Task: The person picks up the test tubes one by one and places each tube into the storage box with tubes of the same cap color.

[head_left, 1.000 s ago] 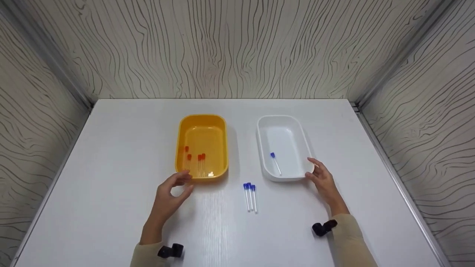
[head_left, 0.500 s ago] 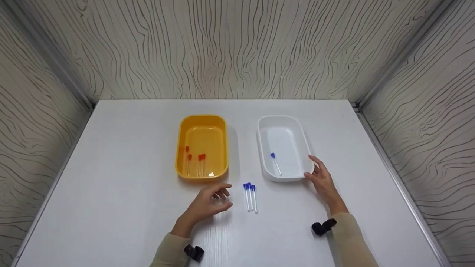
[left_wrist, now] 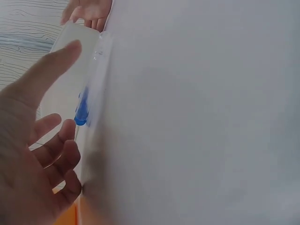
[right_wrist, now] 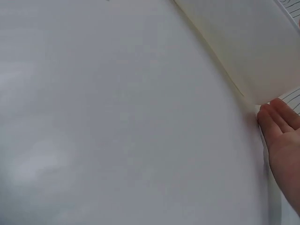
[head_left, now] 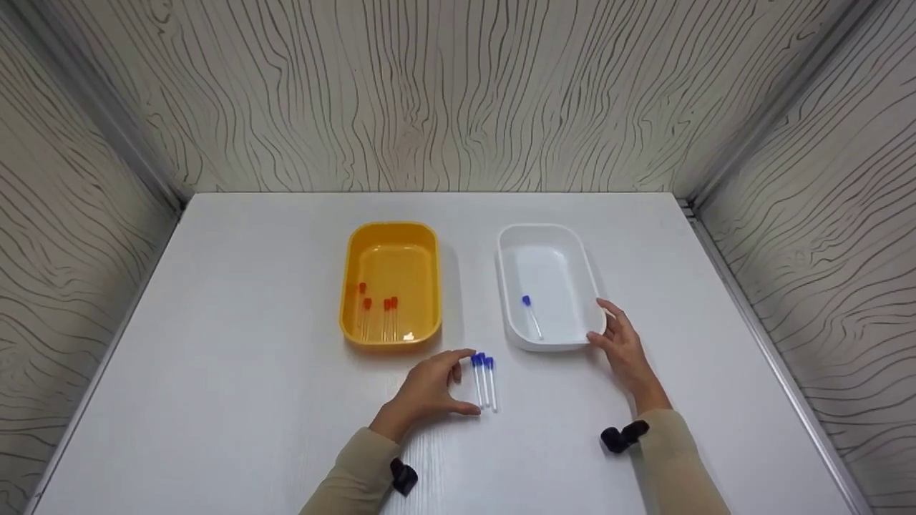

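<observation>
Blue caps (head_left: 481, 357) are topping three clear tubes (head_left: 485, 386), which are lying side by side on the white tabletop (head_left: 236, 322) just ahead of the thumb and index finger of the left hand (head_left: 428, 390). That thumb and index finger are standing wide apart: the index fingertip is resting at or just above the capped end of the nearest tube, and the thumb tip is sitting beside its opposite end. Contact cannot be told. The remaining left fingers are curling loosely toward the palm and are gripping nothing.

The right hand (head_left: 627, 355) is holding the near right corner of the white tray (head_left: 562, 286), its thumb bearing on the near rim and its fingers lying along the outer right wall. Inside the tray, to the left of the right thumb, a single blue-capped tube (head_left: 534, 320) is lying at a slant, cap pointing away from the person.

Beyond the left fingers and to their left, a yellow tray (head_left: 401, 268) is containing four red-capped tubes (head_left: 387, 306), grouped toward its near end. Behind each hand, a beige sleeve (head_left: 361, 461) is covering the forearm, and a small black camera (head_left: 404, 478) is projecting from the wrist. Well beyond the fingertips, a wood-grain panel (head_left: 429, 93) is standing behind the tabletop.
</observation>
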Demonstrator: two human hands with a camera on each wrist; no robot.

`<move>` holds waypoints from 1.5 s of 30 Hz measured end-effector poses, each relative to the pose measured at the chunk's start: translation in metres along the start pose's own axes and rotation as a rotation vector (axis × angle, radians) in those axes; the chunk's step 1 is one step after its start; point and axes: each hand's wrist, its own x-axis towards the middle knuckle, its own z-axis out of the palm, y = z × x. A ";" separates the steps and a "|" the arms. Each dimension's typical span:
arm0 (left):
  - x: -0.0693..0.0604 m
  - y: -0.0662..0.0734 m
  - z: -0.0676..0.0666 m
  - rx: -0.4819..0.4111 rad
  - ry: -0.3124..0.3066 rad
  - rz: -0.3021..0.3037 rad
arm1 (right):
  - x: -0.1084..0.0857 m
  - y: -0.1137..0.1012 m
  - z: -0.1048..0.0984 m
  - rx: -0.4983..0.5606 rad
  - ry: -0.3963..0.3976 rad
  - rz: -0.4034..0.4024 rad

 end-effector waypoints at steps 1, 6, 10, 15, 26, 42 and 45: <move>0.001 0.001 0.000 0.021 0.002 0.001 | 0.000 0.000 0.000 -0.001 -0.004 -0.004; 0.005 0.008 0.003 0.068 -0.033 -0.061 | -0.001 0.001 -0.001 0.007 -0.044 0.021; 0.007 0.011 0.005 0.079 -0.072 -0.122 | -0.003 0.000 -0.002 0.022 -0.084 0.045; 0.008 0.011 0.007 0.090 -0.086 -0.149 | -0.003 -0.001 -0.001 0.009 -0.101 0.059; 0.009 0.010 0.010 0.130 -0.073 -0.140 | -0.004 0.000 -0.002 0.009 -0.095 0.077; 0.007 0.012 0.000 0.080 -0.062 -0.105 | -0.001 0.000 -0.001 -0.019 -0.069 0.109; 0.008 0.015 -0.004 0.049 -0.068 -0.113 | 0.000 -0.001 -0.001 -0.029 -0.058 0.110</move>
